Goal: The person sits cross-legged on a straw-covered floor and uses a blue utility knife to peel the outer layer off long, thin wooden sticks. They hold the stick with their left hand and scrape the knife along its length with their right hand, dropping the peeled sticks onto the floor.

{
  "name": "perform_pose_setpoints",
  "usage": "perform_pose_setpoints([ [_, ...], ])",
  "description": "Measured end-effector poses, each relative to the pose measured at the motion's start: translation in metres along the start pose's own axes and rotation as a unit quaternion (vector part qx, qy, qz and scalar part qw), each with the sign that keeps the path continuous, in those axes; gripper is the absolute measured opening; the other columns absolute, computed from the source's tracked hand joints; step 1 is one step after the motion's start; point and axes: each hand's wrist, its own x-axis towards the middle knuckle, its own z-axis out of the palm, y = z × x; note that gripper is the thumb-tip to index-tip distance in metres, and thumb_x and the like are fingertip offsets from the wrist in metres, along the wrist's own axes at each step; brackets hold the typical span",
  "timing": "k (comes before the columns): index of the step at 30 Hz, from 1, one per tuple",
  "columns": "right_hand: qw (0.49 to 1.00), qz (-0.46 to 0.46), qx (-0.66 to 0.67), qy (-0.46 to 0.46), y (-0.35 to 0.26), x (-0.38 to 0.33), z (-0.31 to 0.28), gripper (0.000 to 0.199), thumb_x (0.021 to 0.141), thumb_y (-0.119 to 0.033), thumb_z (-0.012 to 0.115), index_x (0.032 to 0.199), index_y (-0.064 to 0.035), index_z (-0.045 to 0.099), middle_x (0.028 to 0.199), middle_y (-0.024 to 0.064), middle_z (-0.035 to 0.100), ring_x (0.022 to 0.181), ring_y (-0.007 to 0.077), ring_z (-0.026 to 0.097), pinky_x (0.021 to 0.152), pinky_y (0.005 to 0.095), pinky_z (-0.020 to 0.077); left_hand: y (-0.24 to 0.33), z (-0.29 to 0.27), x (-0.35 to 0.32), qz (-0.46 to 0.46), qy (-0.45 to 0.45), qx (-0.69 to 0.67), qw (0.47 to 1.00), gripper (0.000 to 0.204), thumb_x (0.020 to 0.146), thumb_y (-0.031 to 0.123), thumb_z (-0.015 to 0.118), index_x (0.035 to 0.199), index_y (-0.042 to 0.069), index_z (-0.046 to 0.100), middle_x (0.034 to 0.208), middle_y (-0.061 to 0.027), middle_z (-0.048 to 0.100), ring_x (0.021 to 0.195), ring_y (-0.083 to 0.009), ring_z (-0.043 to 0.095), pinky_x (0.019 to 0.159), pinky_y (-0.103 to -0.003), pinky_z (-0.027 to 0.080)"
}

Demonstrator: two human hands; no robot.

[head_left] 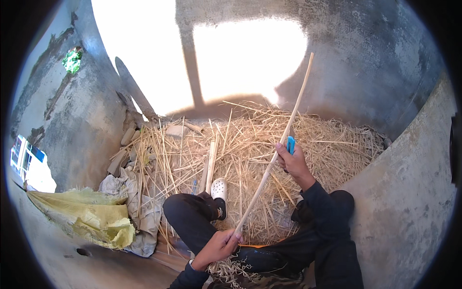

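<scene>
A long, thin, pale strip of split bamboo or wood (263,182) slants from my lap up to the far right. My left hand (219,248) is closed around its lower end. Farther up, my right hand (294,161) grips a blue-handled tool (290,144), apparently a knife, against the strip, with my thumb along the strip. Most of the tool's blade is hidden. Thin curled shavings (231,269) lie on my lap beneath my left hand.
Straw and loose strips (332,142) cover the floor ahead. A white clog (219,189) is on my foot, beside upright flat wood pieces (210,166). Yellow sacking (91,214) lies at left. Concrete walls (361,62) enclose the space; my bent legs (190,216) flank the strip.
</scene>
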Motion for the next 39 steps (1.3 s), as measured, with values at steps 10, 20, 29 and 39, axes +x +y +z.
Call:
perform_pose_setpoints([
  [10,0.994,0.028,-0.049,-0.096,0.033,-0.031,0.036,0.032,0.096,-0.033,0.059,0.078,-0.0072,0.056,0.058,-0.0070,0.044,0.050,0.0041,0.038,0.046,0.0233,0.0312,0.035,-0.006,0.069,0.024,-0.028,-0.242,0.970,0.037,0.104,0.023,0.039,0.134,0.002,0.041,0.078,-0.0054,0.061,0.056,-0.0096,0.061,0.052,-0.021,0.050],
  [20,0.800,-0.178,-0.572,-0.036,0.007,-0.048,0.040,0.070,0.076,-0.076,0.055,0.061,-0.0071,0.053,0.050,0.0121,0.053,0.046,0.0310,0.057,0.045,0.0408,0.0420,0.042,-0.018,0.069,-0.013,0.102,-0.204,0.974,0.034,0.101,0.026,0.049,0.127,0.004,0.053,0.059,0.0042,0.046,0.041,-0.0021,0.039,0.038,-0.018,0.031],
  [29,0.762,-0.186,-0.620,-0.037,0.012,-0.039,0.035,0.074,0.073,-0.081,0.052,0.056,-0.0094,0.058,0.047,0.0094,0.054,0.043,0.0269,0.058,0.041,0.0385,0.0423,0.049,-0.012,0.056,-0.005,0.086,-0.196,0.977,0.036,0.102,0.024,0.047,0.132,0.004,0.050,0.061,0.0092,0.035,0.049,-0.0005,0.031,0.043,-0.018,0.025],
  [39,0.757,-0.198,-0.622,-0.021,0.026,-0.041,0.042,0.071,0.075,-0.078,0.053,0.055,-0.0097,0.056,0.047,0.0109,0.052,0.044,0.0295,0.057,0.043,0.0397,0.0424,0.044,-0.014,0.049,-0.002,0.098,-0.170,0.981,0.034,0.102,0.019,0.047,0.131,0.002,0.050,0.062,0.0100,0.036,0.051,0.0002,0.032,0.045,-0.018,0.025],
])
